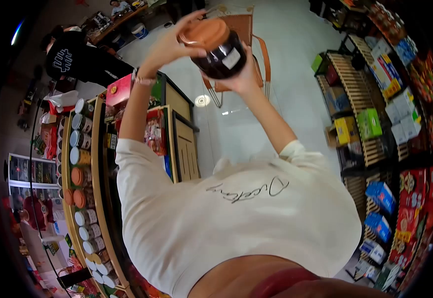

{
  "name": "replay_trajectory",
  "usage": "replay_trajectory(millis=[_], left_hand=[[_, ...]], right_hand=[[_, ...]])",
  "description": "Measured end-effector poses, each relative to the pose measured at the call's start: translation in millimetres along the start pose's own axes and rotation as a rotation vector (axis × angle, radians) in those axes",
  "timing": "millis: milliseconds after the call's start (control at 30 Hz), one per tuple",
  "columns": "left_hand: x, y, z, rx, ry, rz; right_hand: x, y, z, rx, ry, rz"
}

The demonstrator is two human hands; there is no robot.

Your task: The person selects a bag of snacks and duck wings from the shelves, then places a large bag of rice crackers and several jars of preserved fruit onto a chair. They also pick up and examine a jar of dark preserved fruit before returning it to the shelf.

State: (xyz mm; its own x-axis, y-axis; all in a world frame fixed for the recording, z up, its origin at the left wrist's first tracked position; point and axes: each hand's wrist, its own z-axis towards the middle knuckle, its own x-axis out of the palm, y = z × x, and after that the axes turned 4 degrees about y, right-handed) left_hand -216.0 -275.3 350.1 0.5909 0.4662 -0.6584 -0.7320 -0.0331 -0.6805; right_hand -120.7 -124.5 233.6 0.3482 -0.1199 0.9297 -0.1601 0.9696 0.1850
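Observation:
A dark glass jar point(219, 60) with an orange lid point(207, 34) and a small white label is held up in front of me, tilted. My left hand point(169, 47) grips the lid from the left, with the thumb at its near edge and the fingers over its far side. My right hand point(241, 77) is wrapped round the lower right side of the jar; part of its fingers is hidden behind the glass. The lid sits on the jar.
On the left, a wooden shelf point(98, 164) carries several lidded jars. A person point(72, 59) in black bends over behind it. A brown chair point(236, 25) stands beyond the jar. Slatted shelves point(350, 79) with boxed goods line the right.

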Motion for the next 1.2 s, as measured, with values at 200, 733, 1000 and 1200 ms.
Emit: replay_trajectory(millis=[200, 733, 1000, 1200], left_hand=[[-7, 88, 34, -0.094, 0.067, -0.028], [-1, 413, 120, -0.409, 0.055, 0.102], [104, 571, 111, -0.840, 0.048, 0.232], [155, 686, 123, -1.144, 0.112, 0.339]], right_hand=[[-85, 22, 71, 0.124, -0.117, 0.178], [-406, 87, 236, 0.234, -0.668, -0.036], [-495, 129, 180, 0.310, -1.334, 0.156], [-583, 179, 211, 0.461, -1.396, 0.046]])
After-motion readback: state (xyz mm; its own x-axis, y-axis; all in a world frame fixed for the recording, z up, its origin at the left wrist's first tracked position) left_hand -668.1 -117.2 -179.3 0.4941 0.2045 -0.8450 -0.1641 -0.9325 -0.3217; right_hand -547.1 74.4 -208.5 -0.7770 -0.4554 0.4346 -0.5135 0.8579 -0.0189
